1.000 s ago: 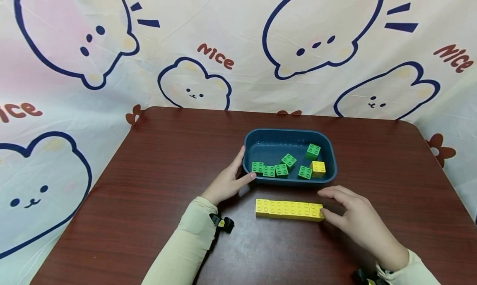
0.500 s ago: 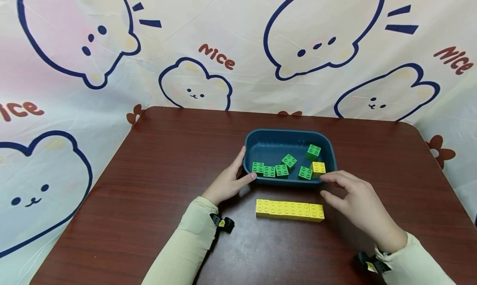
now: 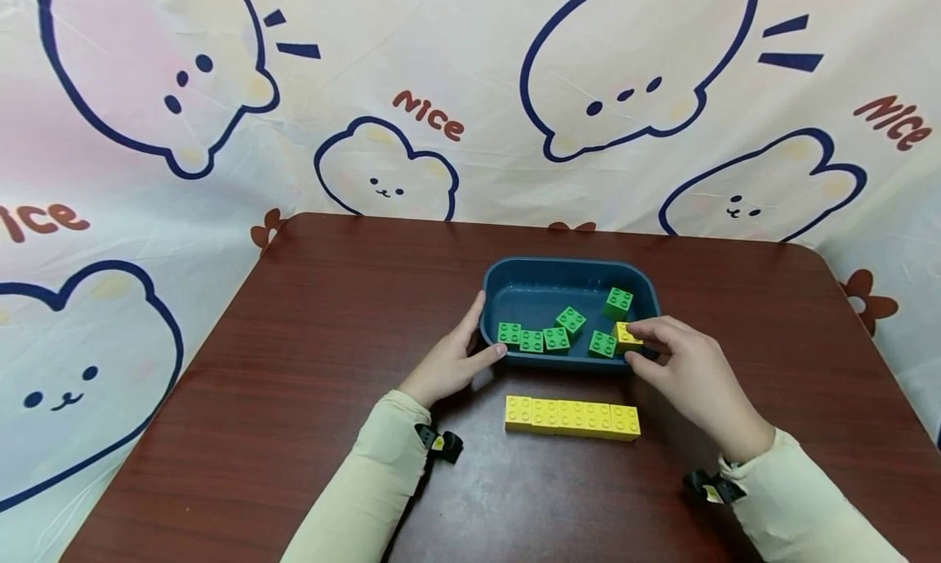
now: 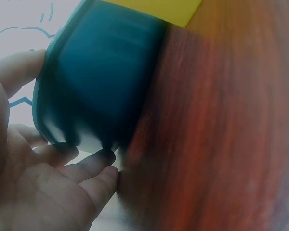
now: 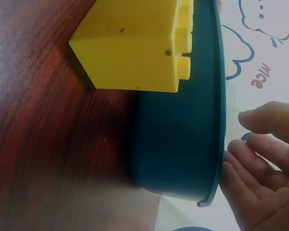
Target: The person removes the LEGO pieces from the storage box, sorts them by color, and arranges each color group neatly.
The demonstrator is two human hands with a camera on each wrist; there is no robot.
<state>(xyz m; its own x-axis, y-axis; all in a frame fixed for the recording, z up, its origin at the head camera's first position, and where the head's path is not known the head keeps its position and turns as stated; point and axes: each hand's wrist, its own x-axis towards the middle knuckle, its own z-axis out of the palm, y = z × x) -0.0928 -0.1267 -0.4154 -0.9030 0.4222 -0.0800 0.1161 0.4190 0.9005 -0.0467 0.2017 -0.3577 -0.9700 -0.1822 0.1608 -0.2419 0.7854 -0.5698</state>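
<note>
A dark blue tray (image 3: pixel 559 270) holds several green bricks (image 3: pixel 570 320) and one yellow brick (image 3: pixel 622 334). My left hand (image 3: pixel 448 359) grips the tray's left end, thumb at the front corner and fingers along the side; the left wrist view shows these fingers against the tray wall (image 4: pixel 101 72). Over the tray's right front corner, my right hand (image 3: pixel 691 375) has its index fingertip at the yellow brick and its thumb by the front rim. A gap shows between that thumb and fingers in the right wrist view, where the brick is hidden. In front lies a row of joined yellow bricks (image 3: pixel 572 417).
The brown tabletop (image 3: pixel 353 301) extends around the tray, with a printed cloth (image 3: pixel 485 171) hanging behind it. One end of the yellow row (image 5: pixel 130 53) looms large in the right wrist view, close to the tray's outer wall (image 5: pixel 178 144).
My right hand has left the right end of the yellow row and moved forward, up and over the tray rim to the yellow brick. The left hand stays on the tray.
</note>
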